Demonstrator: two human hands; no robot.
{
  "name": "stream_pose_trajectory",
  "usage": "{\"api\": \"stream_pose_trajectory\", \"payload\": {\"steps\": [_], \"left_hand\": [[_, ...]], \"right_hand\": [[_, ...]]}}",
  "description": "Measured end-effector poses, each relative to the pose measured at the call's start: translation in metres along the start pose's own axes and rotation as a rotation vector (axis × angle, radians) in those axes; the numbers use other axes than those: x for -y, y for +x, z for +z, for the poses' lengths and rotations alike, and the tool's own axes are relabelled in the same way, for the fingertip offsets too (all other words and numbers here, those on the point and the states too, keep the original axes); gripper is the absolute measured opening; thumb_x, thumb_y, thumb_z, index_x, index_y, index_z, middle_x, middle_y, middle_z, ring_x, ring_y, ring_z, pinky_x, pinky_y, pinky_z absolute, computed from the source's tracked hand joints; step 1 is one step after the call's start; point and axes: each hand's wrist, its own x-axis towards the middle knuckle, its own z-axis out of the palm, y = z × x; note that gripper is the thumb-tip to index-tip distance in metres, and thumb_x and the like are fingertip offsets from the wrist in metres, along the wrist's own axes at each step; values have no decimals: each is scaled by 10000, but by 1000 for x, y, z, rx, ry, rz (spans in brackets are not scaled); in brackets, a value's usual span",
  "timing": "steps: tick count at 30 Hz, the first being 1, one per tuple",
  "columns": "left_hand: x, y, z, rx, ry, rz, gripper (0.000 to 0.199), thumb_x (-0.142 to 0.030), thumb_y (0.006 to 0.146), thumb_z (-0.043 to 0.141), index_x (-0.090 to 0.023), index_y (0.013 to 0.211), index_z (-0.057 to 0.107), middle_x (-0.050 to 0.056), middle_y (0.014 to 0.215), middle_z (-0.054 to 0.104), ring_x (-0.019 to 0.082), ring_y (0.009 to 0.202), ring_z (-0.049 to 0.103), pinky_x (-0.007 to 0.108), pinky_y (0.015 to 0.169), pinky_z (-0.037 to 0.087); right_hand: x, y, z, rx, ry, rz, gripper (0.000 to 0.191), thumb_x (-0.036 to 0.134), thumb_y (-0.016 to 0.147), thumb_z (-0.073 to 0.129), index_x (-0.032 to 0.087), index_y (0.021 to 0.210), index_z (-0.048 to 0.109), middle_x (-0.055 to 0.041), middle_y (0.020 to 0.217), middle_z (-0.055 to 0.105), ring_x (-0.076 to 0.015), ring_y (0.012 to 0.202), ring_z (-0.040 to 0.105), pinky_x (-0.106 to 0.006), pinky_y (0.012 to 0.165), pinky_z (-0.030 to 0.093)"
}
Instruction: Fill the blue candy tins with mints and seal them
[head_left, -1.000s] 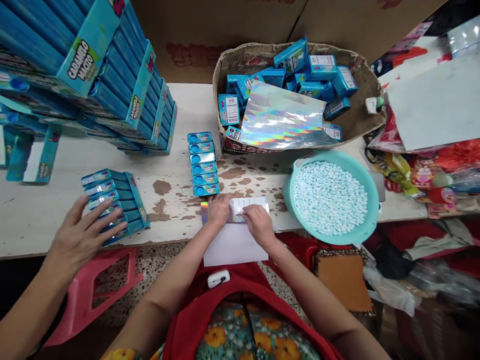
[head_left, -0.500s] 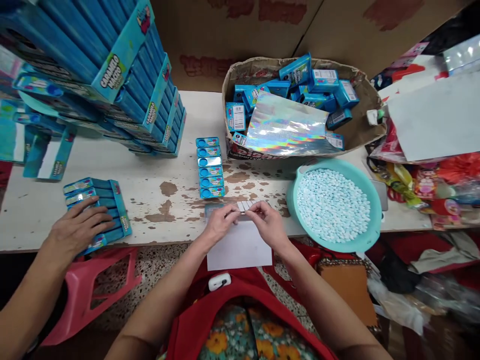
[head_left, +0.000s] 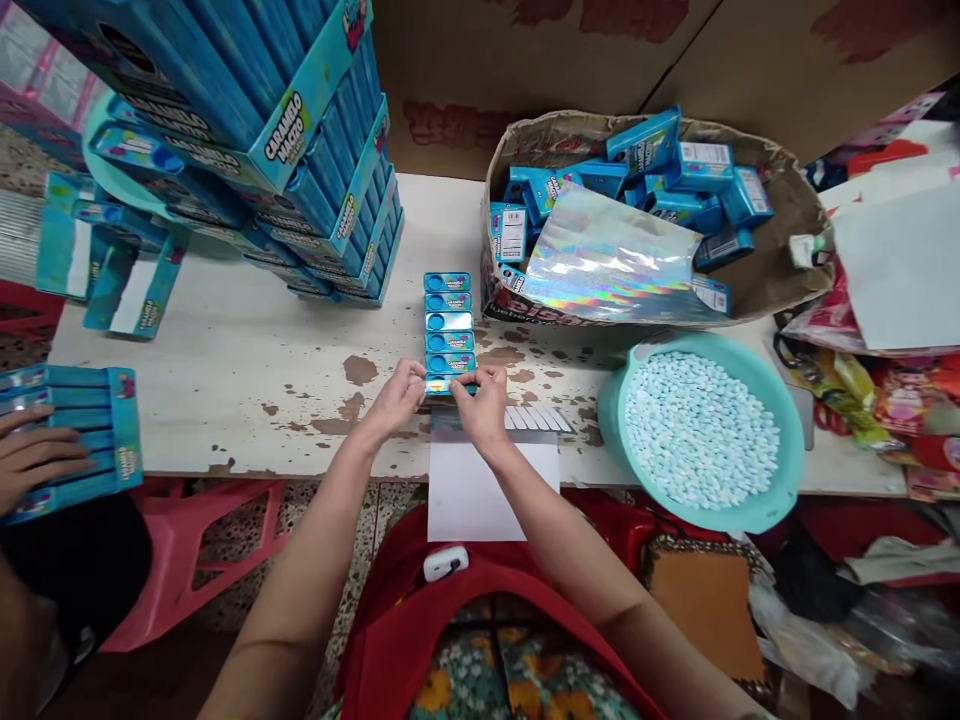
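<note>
Several small blue candy boxes (head_left: 449, 341) stand in a column on the worn white table, one end facing up. At the nearest box, a shiny sticker (head_left: 438, 386) lies across the top. My left hand (head_left: 397, 402) pinches at the sticker's left end, fingertips against the box. My right hand (head_left: 484, 408) is closed at its right end, thumb and finger on it. Right of that hand, a sheet with white strips (head_left: 536, 418) lies near the table edge, above a blank white paper (head_left: 480, 490).
Stacked trays of blue boxes (head_left: 330, 190) rise at left. A cardboard box (head_left: 780, 290) holds loose blue boxes and a holographic sheet (head_left: 607, 255). A turquoise basin (head_left: 791, 480) of pale candies sits at right. Another person's hand (head_left: 37, 455) rests on a blue tray at far left.
Both my hands have moved from over the white strips to the nearest blue box, with the sticker now on its top. The other person's hand and tray have shifted left in view.
</note>
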Motion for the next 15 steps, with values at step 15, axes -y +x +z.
{"api": "stream_pose_trajectory", "payload": {"steps": [15], "left_hand": [[44, -2, 27, -214, 302, -225, 160, -354, 824, 478, -210, 888, 447, -31, 585, 558, 144, 499, 533, 231, 494, 359]], "right_hand": [[-8, 6, -17, 40, -76, -109, 114, 232, 819, 513, 188, 923, 507, -60, 926, 542, -195, 862, 521, -336, 802, 447]]}}
